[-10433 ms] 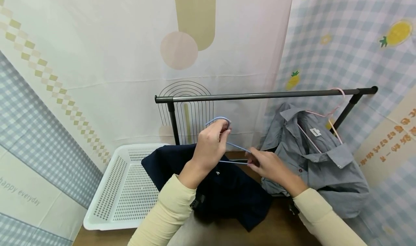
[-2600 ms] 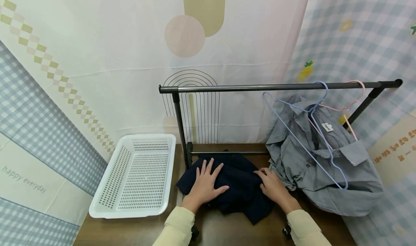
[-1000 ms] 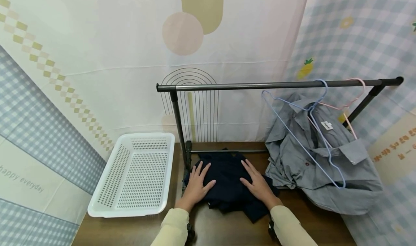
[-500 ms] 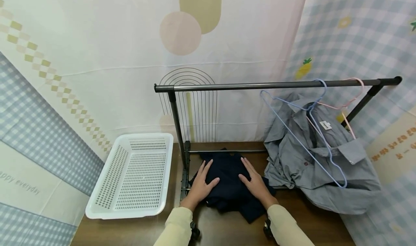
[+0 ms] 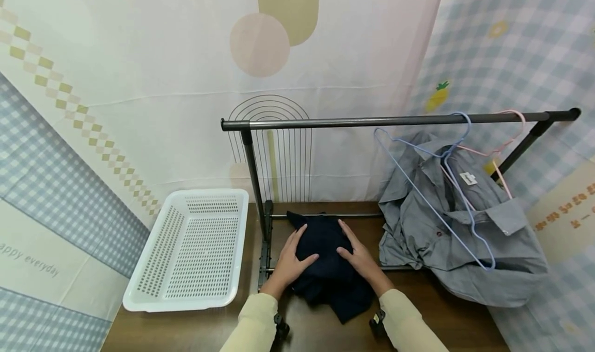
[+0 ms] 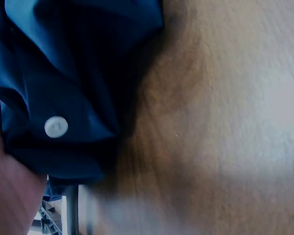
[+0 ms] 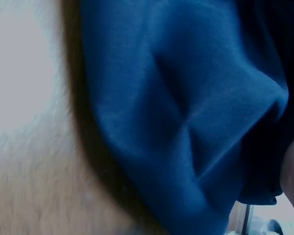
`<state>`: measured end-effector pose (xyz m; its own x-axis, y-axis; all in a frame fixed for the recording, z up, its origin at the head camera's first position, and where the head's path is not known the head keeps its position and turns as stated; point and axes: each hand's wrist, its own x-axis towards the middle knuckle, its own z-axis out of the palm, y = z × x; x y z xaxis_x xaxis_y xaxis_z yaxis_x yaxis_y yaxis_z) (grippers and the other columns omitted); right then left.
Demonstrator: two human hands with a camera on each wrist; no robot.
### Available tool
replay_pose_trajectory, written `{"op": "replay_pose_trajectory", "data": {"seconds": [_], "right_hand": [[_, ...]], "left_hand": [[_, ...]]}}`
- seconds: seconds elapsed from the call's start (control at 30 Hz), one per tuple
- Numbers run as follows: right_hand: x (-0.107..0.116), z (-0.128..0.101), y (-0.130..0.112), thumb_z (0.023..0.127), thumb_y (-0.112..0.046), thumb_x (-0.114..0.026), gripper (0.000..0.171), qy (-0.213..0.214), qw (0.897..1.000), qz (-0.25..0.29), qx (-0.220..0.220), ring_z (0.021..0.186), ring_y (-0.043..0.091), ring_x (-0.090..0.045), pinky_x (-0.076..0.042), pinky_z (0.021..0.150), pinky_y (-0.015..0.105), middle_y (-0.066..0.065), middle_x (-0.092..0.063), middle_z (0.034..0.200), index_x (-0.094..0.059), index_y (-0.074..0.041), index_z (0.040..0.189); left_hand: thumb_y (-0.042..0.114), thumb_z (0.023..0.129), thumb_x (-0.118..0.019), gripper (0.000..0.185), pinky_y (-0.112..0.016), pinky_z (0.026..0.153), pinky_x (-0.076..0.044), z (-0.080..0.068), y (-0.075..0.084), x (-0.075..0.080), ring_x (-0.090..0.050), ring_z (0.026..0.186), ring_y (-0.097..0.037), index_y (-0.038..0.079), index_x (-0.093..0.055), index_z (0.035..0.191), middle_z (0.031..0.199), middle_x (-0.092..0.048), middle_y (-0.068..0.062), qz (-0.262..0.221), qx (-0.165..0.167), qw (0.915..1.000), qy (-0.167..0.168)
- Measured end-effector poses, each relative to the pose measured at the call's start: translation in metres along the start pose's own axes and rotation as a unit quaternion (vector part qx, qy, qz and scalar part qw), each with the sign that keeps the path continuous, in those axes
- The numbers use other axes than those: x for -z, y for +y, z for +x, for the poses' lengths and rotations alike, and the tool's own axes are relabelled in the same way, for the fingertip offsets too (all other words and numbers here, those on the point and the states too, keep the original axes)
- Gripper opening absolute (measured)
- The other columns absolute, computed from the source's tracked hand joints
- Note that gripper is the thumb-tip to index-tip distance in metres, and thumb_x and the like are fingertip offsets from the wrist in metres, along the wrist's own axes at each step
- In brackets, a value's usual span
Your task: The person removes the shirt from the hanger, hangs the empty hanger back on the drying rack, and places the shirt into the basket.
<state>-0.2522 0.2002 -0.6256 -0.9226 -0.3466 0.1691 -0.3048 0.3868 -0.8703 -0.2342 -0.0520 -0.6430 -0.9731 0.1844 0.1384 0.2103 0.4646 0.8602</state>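
Left hand: your left hand (image 5: 288, 261) lies flat on the left side of the navy garment (image 5: 325, 259), fingers straight and slightly spread, thumb pointing inward; it presses the cloth and grips nothing.
Right hand: your right hand (image 5: 360, 259) mirrors it on the right side, fingers extended on the fabric, nothing pinched.
Navy garment: it sits bunched on the wooden tabletop (image 5: 446, 316), between your two hands, just in front of the lower bar of the clothes rack (image 5: 372, 121).
Wrist views: the left wrist camera shows a white button (image 6: 56, 127) on a fold of the dark cloth against the wood; the right one is blurred, so it probably shows only a fold of the same fabric.
Basket: the white perforated basket (image 5: 190, 249) stands to your left, just beside the rack's post.
Rack: a grey shirt (image 5: 446, 228) droops from a pink hanger (image 5: 499, 150) at the right end, with a bare blue hanger (image 5: 437, 187) hooked beside it.
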Motion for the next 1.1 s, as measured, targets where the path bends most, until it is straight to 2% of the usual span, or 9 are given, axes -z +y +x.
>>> {"op": "replay_pose_trajectory", "data": {"seconds": [0.1, 0.23, 0.37, 0.5, 0.67, 0.9, 1.1], "right_hand": [[-0.005, 0.004, 0.001, 0.099, -0.028, -0.068, 0.085, -0.009, 1.000, 0.008, -0.013, 0.156, 0.046, -0.021, -0.021, 0.116, 0.076, 0.013, -0.015, 0.174, -0.018, -0.023, 0.167], [-0.012, 0.007, 0.000, 0.097, -0.026, -0.071, 0.087, -0.002, 1.000, 0.020, -0.016, 0.157, 0.045, -0.018, -0.020, 0.117, 0.076, 0.012, -0.015, 0.173, -0.019, -0.023, 0.167], [-0.016, 0.005, -0.006, 0.097, -0.022, -0.072, 0.084, 0.009, 1.000, 0.027, -0.007, 0.157, 0.042, -0.019, -0.019, 0.119, 0.074, 0.011, -0.018, 0.173, -0.025, -0.021, 0.166], [-0.018, 0.004, -0.015, 0.097, -0.023, -0.071, 0.080, 0.008, 1.000, 0.027, 0.004, 0.157, 0.041, -0.019, -0.019, 0.118, 0.074, 0.010, -0.018, 0.173, -0.029, -0.022, 0.165], [-0.020, 0.003, -0.026, 0.100, -0.019, -0.068, 0.075, 0.006, 0.999, 0.042, 0.027, 0.158, 0.041, -0.016, -0.018, 0.119, 0.074, 0.008, -0.017, 0.173, -0.029, -0.022, 0.165], [-0.021, 0.000, -0.038, 0.105, -0.013, -0.056, 0.069, 0.002, 0.996, 0.079, 0.045, 0.159, 0.038, -0.014, -0.013, 0.121, 0.073, 0.006, -0.017, 0.173, -0.025, -0.020, 0.166], [-0.023, -0.001, -0.043, 0.106, -0.006, -0.054, 0.063, -0.001, 0.994, 0.065, 0.089, 0.159, 0.036, -0.014, -0.019, 0.122, 0.066, 0.017, -0.015, 0.172, -0.031, -0.016, 0.164]], "left_hand": [[0.044, 0.093, -0.076, 0.084, -0.067, 0.115, -0.036, 0.001, 0.005, 0.000, -0.036, 0.150, -0.042, 0.035, -0.030, 0.163, 0.165, -0.033, -0.018, 0.002, -0.016, 0.9999, 0.003], [0.038, 0.097, -0.071, 0.078, -0.062, 0.117, -0.036, 0.001, 0.010, -0.001, -0.040, 0.150, -0.036, 0.033, -0.031, 0.163, 0.165, -0.037, -0.011, -0.011, -0.037, 0.9992, 0.014], [0.041, 0.099, -0.066, 0.073, -0.062, 0.118, -0.034, 0.000, 0.015, -0.001, -0.038, 0.151, -0.032, 0.036, -0.031, 0.163, 0.166, -0.037, -0.003, -0.039, -0.042, 0.9982, 0.020], [0.049, 0.095, -0.068, 0.079, -0.064, 0.118, -0.033, 0.000, 0.020, 0.000, -0.036, 0.152, -0.030, 0.040, -0.028, 0.163, 0.167, -0.035, 0.000, -0.050, -0.043, 0.9977, 0.010], [0.050, 0.090, -0.074, 0.087, -0.066, 0.117, -0.033, -0.002, 0.025, 0.002, -0.035, 0.152, -0.033, 0.043, -0.026, 0.163, 0.167, -0.034, -0.001, -0.047, -0.048, 0.9978, -0.005], [0.038, 0.090, -0.076, 0.084, -0.067, 0.113, -0.039, -0.003, 0.029, 0.005, -0.041, 0.148, -0.038, 0.038, -0.033, 0.162, 0.164, -0.038, -0.013, -0.026, -0.077, 0.9967, 0.005], [0.031, 0.090, -0.075, 0.078, -0.068, 0.112, -0.039, -0.006, 0.036, 0.008, -0.039, 0.148, -0.042, 0.041, -0.039, 0.158, 0.163, -0.038, -0.015, -0.010, -0.078, 0.9969, 0.008]]}}
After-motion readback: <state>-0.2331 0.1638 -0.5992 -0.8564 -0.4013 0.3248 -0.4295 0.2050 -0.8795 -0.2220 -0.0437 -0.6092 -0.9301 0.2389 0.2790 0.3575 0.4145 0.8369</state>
